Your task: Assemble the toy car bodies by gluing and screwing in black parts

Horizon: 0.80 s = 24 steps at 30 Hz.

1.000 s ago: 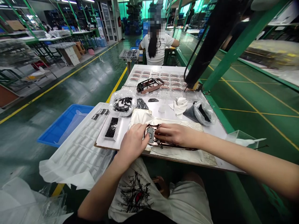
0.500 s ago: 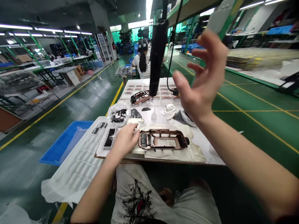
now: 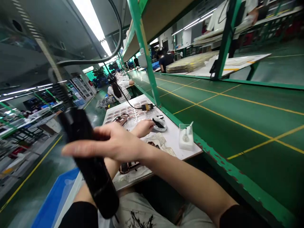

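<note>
My right hand (image 3: 116, 142) is wrapped round a black electric screwdriver (image 3: 95, 180), which hangs from above and tilts across the left of the view. The thumb lies across its front; the other fingers are mostly behind it. Beyond my right forearm, my left hand (image 3: 143, 128) reaches to a clear plastic bag (image 3: 162, 128) holding dark parts. Its fingers are bent together at the bag's edge, and what is in them is too small to tell. The copper-coloured frame (image 3: 129, 167) on the near part of the bench is partly hidden by my right arm.
Trays of copper-coloured parts (image 3: 136, 109) cover the far bench (image 3: 174, 134). A clear box with a white bottle (image 3: 186, 139) stands at its right edge. A black cable with a connector (image 3: 147, 107) hangs over the bench. A green post (image 3: 150, 76) rises on the right; a co-worker (image 3: 120, 90) sits ahead.
The view has turned right. My right hand, open and raised before, now grips the screwdriver. My left hand has gone from beside the copper-coloured frame to the bag of dark parts.
</note>
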{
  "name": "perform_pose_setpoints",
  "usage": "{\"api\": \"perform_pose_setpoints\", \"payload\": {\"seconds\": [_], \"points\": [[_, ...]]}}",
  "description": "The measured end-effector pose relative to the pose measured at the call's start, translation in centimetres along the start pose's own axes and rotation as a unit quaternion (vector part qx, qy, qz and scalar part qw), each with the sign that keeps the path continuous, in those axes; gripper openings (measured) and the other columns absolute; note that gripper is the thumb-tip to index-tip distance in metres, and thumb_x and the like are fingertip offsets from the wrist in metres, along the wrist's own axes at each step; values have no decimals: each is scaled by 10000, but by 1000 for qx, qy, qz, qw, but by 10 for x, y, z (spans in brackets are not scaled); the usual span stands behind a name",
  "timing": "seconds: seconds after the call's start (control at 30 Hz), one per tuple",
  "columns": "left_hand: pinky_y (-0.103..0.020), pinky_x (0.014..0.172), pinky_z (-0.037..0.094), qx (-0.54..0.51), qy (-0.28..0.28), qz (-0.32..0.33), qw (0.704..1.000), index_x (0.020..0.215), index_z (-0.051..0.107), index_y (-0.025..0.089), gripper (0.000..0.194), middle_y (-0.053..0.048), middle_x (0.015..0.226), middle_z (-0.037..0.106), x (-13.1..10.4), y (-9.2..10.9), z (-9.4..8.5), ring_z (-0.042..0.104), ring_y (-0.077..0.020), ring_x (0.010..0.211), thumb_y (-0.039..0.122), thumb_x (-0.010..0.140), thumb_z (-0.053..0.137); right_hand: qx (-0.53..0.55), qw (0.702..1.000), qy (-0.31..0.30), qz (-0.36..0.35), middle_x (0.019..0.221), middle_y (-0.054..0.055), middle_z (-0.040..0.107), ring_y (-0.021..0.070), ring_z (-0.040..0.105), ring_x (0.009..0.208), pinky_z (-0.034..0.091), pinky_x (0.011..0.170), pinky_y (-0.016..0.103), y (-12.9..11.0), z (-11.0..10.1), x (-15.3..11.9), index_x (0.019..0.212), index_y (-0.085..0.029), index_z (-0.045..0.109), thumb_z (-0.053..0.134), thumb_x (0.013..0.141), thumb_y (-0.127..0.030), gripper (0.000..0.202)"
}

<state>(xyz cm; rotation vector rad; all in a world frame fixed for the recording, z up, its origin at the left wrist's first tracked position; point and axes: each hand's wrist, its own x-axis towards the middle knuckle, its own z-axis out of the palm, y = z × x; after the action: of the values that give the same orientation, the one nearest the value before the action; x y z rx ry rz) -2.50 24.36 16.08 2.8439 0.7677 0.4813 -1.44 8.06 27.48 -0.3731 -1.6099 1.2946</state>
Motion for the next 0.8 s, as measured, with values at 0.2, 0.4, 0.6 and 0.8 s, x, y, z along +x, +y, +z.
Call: {"api": "perform_pose_setpoints", "payload": {"seconds": [0.2, 0.4, 0.6, 0.8], "points": [[-457, 942, 608, 122, -143, -95, 978, 940, 725, 146, 196, -75, 1031, 774, 72, 21, 47, 726, -223, 1007, 337, 897, 735, 227, 946, -207, 101, 707, -38, 615, 84, 606, 652, 502, 636, 170, 22, 10, -52, 816, -158, 629, 789, 861, -544, 420], [-466, 962, 605, 151, -171, -126, 965, 1013, 715, 141, 240, -74, 1086, 762, 78, 13, 47, 718, -224, 1043, 365, 928, 704, 277, 951, 26, 139, 633, -40, 612, 73, 550, 421, 452, 408, 152, 65, 9, -116, 939, -159, 565, 775, 765, -761, 660], [-472, 997, 588, 129, -149, -119, 973, 980, 724, 148, 228, -66, 1051, 773, 73, 6, 38, 719, -219, 1045, 364, 962, 654, 274, 951, 57, 132, 612, -42, 601, 59, 520, 402, 422, 384, 134, 82, 5, -149, 1081, -129, 584, 747, 767, -795, 754], [-463, 976, 593, 83, -116, -126, 982, 950, 729, 147, 184, -53, 1000, 776, 72, 9, 42, 724, -209, 996, 327, 909, 729, 278, 951, 49, 123, 603, -42, 601, 62, 521, 395, 420, 373, 135, 88, 11, -152, 1088, -123, 589, 746, 761, -801, 769]]}}
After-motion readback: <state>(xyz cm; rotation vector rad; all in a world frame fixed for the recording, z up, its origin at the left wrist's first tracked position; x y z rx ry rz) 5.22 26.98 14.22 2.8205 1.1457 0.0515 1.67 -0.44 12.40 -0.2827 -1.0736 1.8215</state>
